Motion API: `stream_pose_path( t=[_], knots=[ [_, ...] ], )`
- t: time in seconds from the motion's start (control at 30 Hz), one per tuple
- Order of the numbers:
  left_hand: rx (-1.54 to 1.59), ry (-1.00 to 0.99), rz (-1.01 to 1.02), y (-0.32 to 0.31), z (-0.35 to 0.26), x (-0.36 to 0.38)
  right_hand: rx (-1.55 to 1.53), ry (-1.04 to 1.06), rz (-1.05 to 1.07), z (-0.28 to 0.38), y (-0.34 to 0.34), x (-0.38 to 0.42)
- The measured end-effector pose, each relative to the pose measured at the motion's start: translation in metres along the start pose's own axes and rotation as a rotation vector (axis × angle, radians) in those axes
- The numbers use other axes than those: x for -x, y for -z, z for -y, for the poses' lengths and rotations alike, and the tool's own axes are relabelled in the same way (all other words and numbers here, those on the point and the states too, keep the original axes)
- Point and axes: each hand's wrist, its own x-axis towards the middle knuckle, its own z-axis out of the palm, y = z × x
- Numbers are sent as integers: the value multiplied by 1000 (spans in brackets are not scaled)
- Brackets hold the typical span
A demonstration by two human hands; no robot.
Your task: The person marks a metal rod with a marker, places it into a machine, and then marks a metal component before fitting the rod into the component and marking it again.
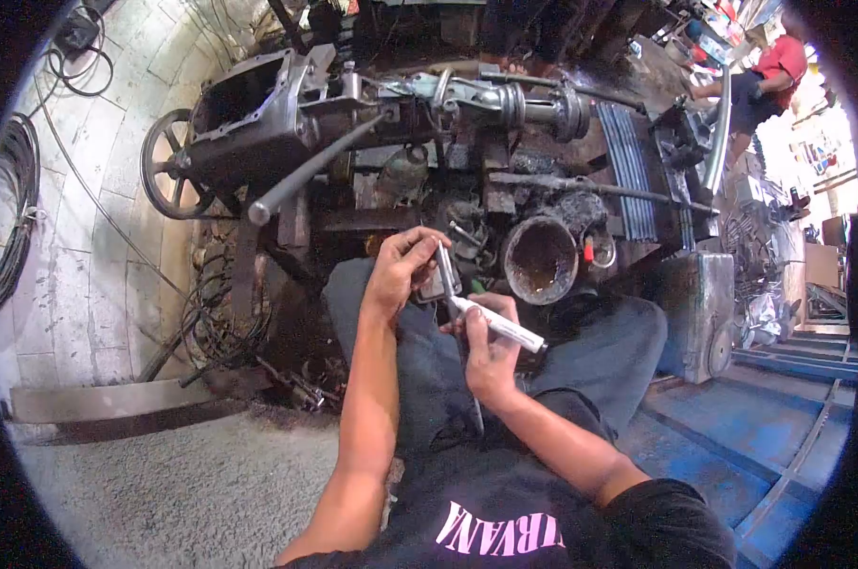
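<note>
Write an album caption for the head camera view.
Left hand pinches a slim metal piece, right hand holds a white marker near machine parts.

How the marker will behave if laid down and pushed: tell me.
The marker would probably roll, since it looks round and straight-sided. It is likely stiff, showing no bend in the right hand. It may be light, as it looks like plastic.

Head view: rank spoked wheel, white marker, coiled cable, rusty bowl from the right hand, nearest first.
1. White marker, in the right hand.
2. Rusty bowl, just ahead.
3. Spoked wheel, farther left.
4. Coiled cable, far left edge.
</note>
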Motion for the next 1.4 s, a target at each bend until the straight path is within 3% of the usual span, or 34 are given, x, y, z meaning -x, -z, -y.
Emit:
stream_pose_path(
  t=[0.47,0.63,0.83,1.4],
  knots=[
    [135,-18,131,6,5,-1,-56,-26,18,3,7,-3],
    [238,-45,234,8,5,0,67,70,32,-7,12,-4],
    [221,-49,237,6,3,-1,194,71,99,-5,12,-5],
    [160,-33,196,6,2,-1,122,99,64,-4,5,-10]
  ],
)
